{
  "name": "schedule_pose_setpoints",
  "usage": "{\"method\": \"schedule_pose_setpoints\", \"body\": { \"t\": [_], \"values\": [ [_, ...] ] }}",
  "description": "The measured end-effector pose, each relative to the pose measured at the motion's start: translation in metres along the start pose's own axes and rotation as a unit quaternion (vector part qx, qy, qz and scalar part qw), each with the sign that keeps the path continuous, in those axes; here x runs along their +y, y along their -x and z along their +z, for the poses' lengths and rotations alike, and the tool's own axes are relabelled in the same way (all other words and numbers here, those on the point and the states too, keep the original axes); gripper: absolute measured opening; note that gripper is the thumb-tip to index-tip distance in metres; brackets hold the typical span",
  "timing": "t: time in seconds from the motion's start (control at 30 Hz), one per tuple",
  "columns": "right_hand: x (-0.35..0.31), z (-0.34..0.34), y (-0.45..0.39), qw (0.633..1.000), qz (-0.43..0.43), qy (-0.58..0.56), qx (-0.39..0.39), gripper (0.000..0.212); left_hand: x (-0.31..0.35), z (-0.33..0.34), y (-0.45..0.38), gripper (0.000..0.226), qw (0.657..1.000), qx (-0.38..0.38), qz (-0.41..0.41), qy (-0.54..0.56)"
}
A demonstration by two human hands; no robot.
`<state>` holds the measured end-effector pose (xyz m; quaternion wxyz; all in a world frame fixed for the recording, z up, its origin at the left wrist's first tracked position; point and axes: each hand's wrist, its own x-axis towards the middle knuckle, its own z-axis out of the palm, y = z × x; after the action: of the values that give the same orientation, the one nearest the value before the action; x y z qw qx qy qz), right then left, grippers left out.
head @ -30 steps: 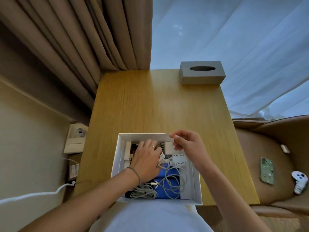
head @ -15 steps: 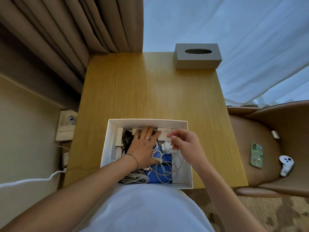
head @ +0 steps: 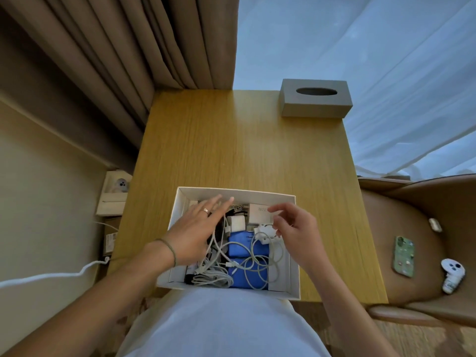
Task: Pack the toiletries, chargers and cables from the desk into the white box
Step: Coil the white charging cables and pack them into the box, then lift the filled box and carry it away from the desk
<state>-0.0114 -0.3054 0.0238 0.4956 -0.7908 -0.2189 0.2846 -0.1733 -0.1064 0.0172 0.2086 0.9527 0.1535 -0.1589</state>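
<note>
The white box (head: 239, 193) sits at the near edge of the wooden desk (head: 244, 145). Inside lie tangled white cables (head: 247, 264), a blue pouch (head: 239, 247), a square white charger (head: 235, 223), a small white carton (head: 258, 213) and a white plug adapter (head: 265, 233). My left hand (head: 198, 228) hovers flat over the box's left half, fingers straight and holding nothing. Over the right half, my right hand (head: 296, 228) has loosely curled fingers just above the plug adapter; it holds nothing I can see.
A grey tissue box (head: 315, 99) stands at the desk's far right corner. To the right, a brown chair (head: 412, 240) carries a green phone (head: 403, 256) and a white controller (head: 452, 275). A wall socket (head: 117, 186) and white cord (head: 51, 275) are at the left.
My left hand has lifted off the cables and spread flat. My right hand has drawn slightly back from the plug adapter. The view has shifted a little.
</note>
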Motion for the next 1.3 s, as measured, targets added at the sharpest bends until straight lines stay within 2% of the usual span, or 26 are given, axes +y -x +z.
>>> {"method": "schedule_pose_setpoints", "body": {
  "t": [0.17,0.23,0.33,0.4,0.47,0.63,0.7,0.8,1.03,1.17,1.3],
  "values": [
    [0.006,-0.009,0.002,0.984,-0.070,0.163,0.035,0.011,-0.012,-0.008,0.018,0.074,0.976,0.201,-0.013,0.079],
    [0.010,-0.011,0.006,0.973,-0.086,0.205,0.063,0.021,-0.019,-0.004,0.026,0.056,0.960,0.267,-0.039,0.081],
    [0.020,-0.013,0.011,0.959,-0.090,0.251,0.091,0.040,-0.026,0.008,0.036,0.053,0.935,0.318,-0.133,0.087],
    [0.028,-0.016,0.014,0.956,-0.073,0.266,0.100,0.046,-0.029,0.015,0.041,0.058,0.922,0.315,-0.203,0.101],
    [0.035,-0.016,0.018,0.959,-0.049,0.262,0.098,0.044,-0.031,0.020,0.043,0.058,0.911,0.294,-0.260,0.124],
    [0.046,-0.012,0.028,0.963,-0.008,0.260,0.073,0.034,-0.032,0.027,0.043,0.038,0.909,0.237,-0.317,0.130],
    [0.050,-0.011,0.031,0.963,0.010,0.261,0.064,0.031,-0.031,0.028,0.044,0.031,0.915,0.213,-0.323,0.117],
    [0.057,-0.012,0.033,0.965,0.019,0.253,0.066,0.031,-0.030,0.030,0.044,0.009,0.920,0.194,-0.323,0.109],
    [0.067,-0.007,0.032,0.966,0.037,0.246,0.075,0.041,-0.028,0.033,0.046,0.018,0.913,0.220,-0.319,0.124],
    [0.069,-0.005,0.032,0.977,0.037,0.196,0.079,0.033,-0.027,0.030,0.049,0.029,0.904,0.235,-0.302,0.190],
    [0.068,-0.005,0.033,0.977,0.054,0.187,0.090,0.020,-0.035,0.020,0.044,0.024,0.911,0.251,-0.254,0.208]
  ]
}}
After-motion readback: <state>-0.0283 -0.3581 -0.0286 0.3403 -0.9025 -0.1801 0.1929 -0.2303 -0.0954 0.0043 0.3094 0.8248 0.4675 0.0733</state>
